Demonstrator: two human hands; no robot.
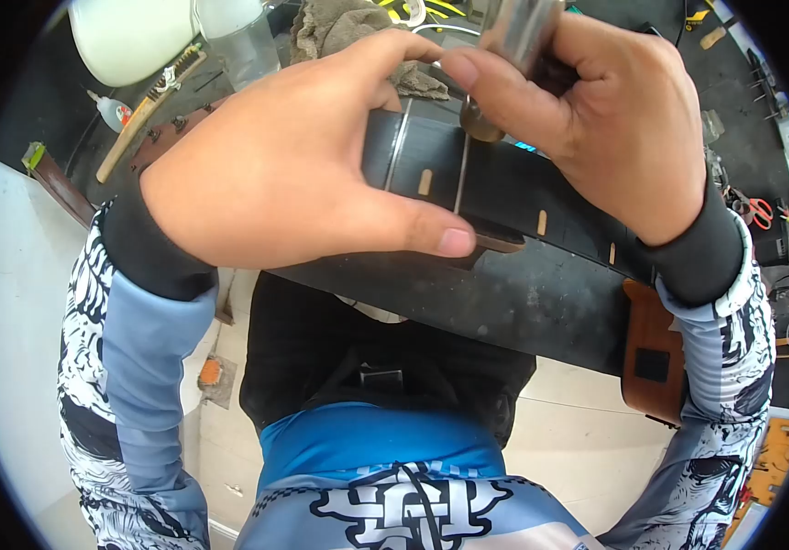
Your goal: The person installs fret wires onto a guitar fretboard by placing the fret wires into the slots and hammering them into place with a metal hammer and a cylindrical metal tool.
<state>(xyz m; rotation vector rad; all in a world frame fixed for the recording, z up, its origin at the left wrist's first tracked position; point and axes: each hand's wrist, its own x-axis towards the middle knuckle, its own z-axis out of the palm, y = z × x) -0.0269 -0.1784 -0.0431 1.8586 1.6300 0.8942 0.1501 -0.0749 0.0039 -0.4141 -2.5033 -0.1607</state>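
Observation:
A dark fretboard (504, 188) with pale rectangular inlays and thin metal frets runs across the dark worktop. My left hand (293, 165) is wrapped round its left part, thumb along the near edge and fingers over the far side. In my right hand (610, 119) is a shiny metal cylindrical tool (518, 37), gripped between thumb and fingers. The tool's rounded lower end is at the fretboard, close to a fret (461, 174). Under my left thumb a brown wooden piece (502, 241) shows at the fretboard's near edge.
A wooden-handled brush (133, 137), a small glue bottle (112, 112), a white container (133, 37) and a brown cloth (335, 32) lie beyond my left hand. Red-handled scissors (760, 214) are at the right. An orange-brown wooden body (656, 357) stands at the worktop's right end.

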